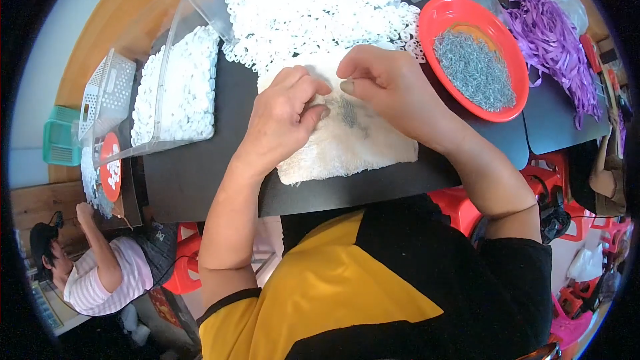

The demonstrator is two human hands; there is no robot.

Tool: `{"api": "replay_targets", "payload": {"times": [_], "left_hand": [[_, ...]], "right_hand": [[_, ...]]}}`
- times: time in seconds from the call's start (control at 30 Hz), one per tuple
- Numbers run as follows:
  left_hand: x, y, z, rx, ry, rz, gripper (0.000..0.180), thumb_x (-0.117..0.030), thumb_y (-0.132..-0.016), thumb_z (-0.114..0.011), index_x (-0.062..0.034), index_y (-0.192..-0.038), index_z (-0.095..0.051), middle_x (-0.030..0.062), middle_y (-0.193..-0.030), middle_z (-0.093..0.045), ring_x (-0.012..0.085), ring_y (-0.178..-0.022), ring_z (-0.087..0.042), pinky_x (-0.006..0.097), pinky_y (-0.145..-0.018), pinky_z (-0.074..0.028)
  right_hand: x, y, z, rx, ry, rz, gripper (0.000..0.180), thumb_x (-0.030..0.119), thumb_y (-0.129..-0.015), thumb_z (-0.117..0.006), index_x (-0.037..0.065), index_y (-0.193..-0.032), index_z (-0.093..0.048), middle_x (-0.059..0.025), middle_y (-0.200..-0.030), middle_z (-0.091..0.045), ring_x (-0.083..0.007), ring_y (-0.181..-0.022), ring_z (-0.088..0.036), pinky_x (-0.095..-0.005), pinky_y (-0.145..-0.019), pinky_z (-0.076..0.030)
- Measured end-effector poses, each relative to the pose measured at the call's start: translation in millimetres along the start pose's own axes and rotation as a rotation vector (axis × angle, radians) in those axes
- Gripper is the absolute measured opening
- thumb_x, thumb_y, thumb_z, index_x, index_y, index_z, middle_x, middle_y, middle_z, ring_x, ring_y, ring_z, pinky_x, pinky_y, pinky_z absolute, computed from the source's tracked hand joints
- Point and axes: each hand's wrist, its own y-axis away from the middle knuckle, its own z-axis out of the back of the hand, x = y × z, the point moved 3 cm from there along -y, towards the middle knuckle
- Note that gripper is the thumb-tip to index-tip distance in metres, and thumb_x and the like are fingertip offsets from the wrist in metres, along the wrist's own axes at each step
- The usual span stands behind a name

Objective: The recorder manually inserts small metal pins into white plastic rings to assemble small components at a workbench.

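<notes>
Metal pins (349, 115): silvery, slim, heaped mid-frame on cream cloth (360, 157). Left hand (283, 112), right hand (393, 87): fingers curled, grip cannot be told. Red bowl (457, 10), upper right; white rings (307, 0), top.

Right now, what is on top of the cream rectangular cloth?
A small pile of thin, grey, metal-looking pieces lies on the cloth. The left hand and right hand hide parts of the cloth, so anything beneath them cannot be seen.
</notes>
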Motion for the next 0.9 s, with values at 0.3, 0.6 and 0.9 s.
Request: {"api": "replay_targets", "payload": {"times": [0.3,0.6,0.9], "left_hand": [[1.4,2.5,-2.0,0.009,-0.028,-0.109,0.021,0.003,-0.071,-0.068,-0.0005,-0.090,-0.060,0.0092,-0.077,-0.049,0.0249,-0.074,-0.053,0.034,-0.065,-0.044],[8.6,5.3,-0.7,-0.098,0.203,0.108,0.009,0.002,-0.080,-0.064,-0.0022,-0.087,-0.060,0.0056,-0.076,-0.056,0.0197,-0.068,-0.057,0.029,-0.060,-0.045],[4.1,13.2,-5.8,-0.013,1.099,0.543,0.008,-0.007,-0.090,-0.061,-0.0004,-0.087,-0.062,0.0033,-0.070,-0.059,0.0067,-0.054,-0.049,0.020,-0.045,-0.034]], "right_hand": [[2.9,-0.7,-3.4,0.002,0.215,0.041,0.012,0.009,-0.079,-0.055,0.004,-0.087,-0.063,-0.0150,-0.085,-0.066,-0.0354,-0.082,-0.063,-0.0462,-0.071,-0.048],[6.6,-0.9,-2.0,-0.050,0.153,0.142,0.012,0.009,-0.080,-0.055,0.005,-0.089,-0.063,-0.0133,-0.086,-0.065,-0.0344,-0.078,-0.063,-0.0453,-0.069,-0.048],[16.0,3.8,-2.7,-0.040,-0.020,0.366,0.020,-0.007,-0.075,-0.062,0.003,-0.093,-0.063,-0.0090,-0.080,-0.060,-0.0219,-0.070,-0.061,-0.0283,-0.062,-0.047]]}}
